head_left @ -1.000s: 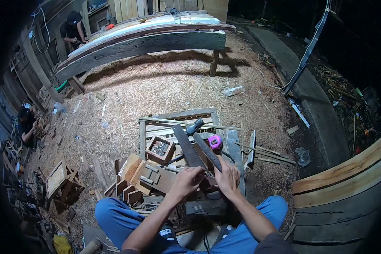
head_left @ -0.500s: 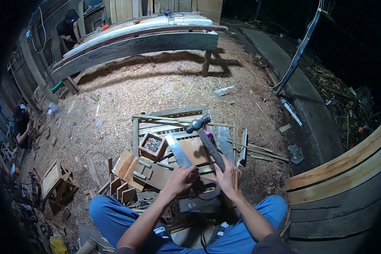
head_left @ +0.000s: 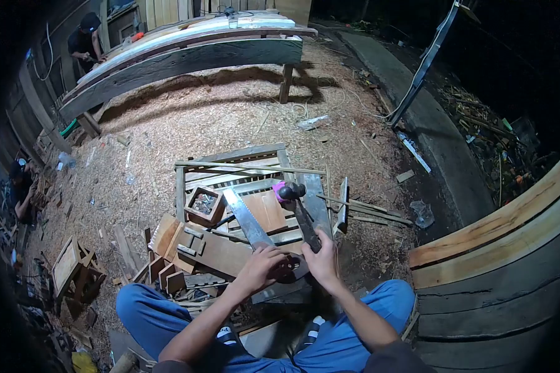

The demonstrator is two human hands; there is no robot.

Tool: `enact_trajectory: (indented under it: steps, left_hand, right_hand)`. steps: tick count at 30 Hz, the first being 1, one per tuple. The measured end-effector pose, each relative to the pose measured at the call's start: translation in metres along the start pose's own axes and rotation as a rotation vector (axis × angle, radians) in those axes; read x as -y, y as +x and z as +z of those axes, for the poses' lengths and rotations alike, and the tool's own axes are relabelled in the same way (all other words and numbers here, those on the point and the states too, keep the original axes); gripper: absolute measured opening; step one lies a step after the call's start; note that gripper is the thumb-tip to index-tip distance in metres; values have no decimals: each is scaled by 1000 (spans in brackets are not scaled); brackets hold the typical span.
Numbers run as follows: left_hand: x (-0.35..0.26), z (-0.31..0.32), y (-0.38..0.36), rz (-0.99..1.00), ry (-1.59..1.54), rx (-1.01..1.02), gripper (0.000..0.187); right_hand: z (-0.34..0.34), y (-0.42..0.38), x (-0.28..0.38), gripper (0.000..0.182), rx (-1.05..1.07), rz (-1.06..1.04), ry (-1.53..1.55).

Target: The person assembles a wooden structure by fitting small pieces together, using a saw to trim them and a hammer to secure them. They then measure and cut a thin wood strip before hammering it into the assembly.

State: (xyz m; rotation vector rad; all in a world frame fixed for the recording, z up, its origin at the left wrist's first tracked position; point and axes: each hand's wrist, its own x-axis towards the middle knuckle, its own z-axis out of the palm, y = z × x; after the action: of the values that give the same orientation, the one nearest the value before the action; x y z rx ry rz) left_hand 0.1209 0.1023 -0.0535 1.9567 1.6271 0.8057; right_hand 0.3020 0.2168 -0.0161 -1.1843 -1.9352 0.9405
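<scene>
My left hand (head_left: 262, 266) is closed on a handsaw (head_left: 245, 214) where the blade meets the dark handle. The toothed blade points forward and away from me. In my right hand (head_left: 322, 261) is a ball-peen-style hammer (head_left: 305, 221), gripped by its dark handle, with the head raised over the work pieces. Below the blade lies a brown wooden panel (head_left: 265, 211) on a slatted frame (head_left: 230, 150). A small wooden box (head_left: 205, 206) with small metal-looking bits stands left of the saw. Behind the hammer head shows a bright pink item (head_left: 279, 186).
Small wooden pieces (head_left: 168, 273) lie by my left knee. Thin sticks (head_left: 379, 214) are on the right, beside long boards (head_left: 491, 230). A long workbench (head_left: 186, 65) stands ahead on shavings. One person (head_left: 86, 42) works at its left end; another person (head_left: 26, 189) sits lower left.
The hammer has come down and its head has turned, now in front of the pink item. The whole view has shifted slightly, so the scene sits further left.
</scene>
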Motion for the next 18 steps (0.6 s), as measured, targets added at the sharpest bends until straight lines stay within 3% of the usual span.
enact_trajectory:
  steps: [7,8,11,13,18]
  left_hand:
    - [-27,27,-9,132,152,-55,37]
    - [-29,35,-12,133,151,-30,27]
    - [-28,56,-18,151,245,-42,29]
    - [-23,56,-17,160,283,-26,32]
    - [-2,49,-4,145,397,-94,33]
  right_hand:
    - [-18,-1,8,40,68,149,124]
    - [-17,0,5,40,66,156,123]
    - [-11,2,-9,40,53,106,132]
    - [-6,1,-16,31,-1,-1,151]
    - [-12,4,-19,31,-12,-22,130]
